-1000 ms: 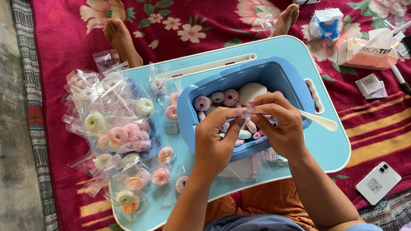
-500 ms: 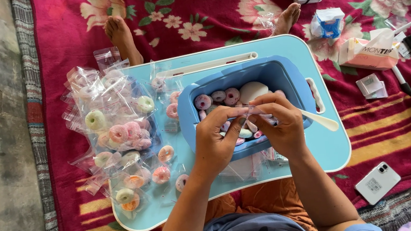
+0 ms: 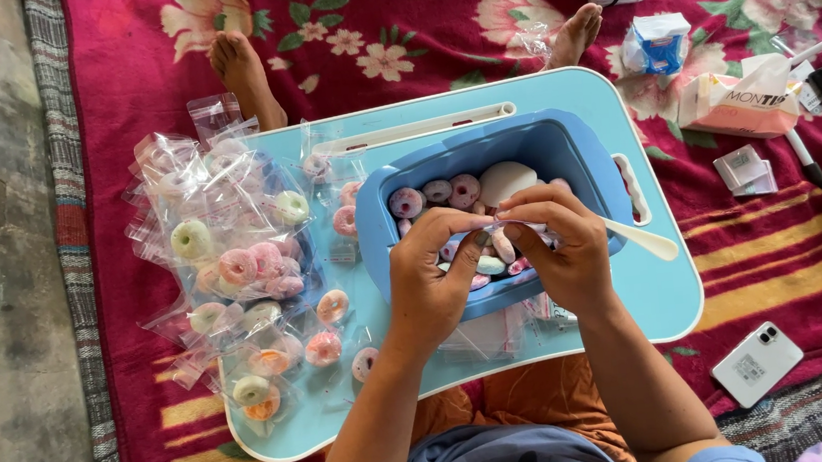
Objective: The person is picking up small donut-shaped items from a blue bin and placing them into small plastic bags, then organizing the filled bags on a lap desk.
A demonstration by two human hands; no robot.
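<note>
I see both hands meeting over the blue tub (image 3: 564, 151), which sits on the light-blue lap desk (image 3: 658, 288). The left hand (image 3: 428, 278) and right hand (image 3: 564, 256) have their fingers pressed together on a small clear plastic pouch (image 3: 509, 228), each pinching one side of its top edge just above the tub's front wall. The pouch looks thin, limp and a little slippery; I judge it weighs next to nothing and is best held by the stiffer mouth seam, where the fingers are now. The ring-shaped sweets (image 3: 406, 202) in the tub, pink, white and pale green, look small, light and likely brittle, so I would grip them by the outer rim. A white scoop (image 3: 645, 239) juts from under the right hand. A heap of filled pouches (image 3: 234, 268) lies on the desk's left side. Whether the pinched pouch already holds a ring I can't tell; the knuckles cover it. My view cuts off the tub's near contents too.
</note>
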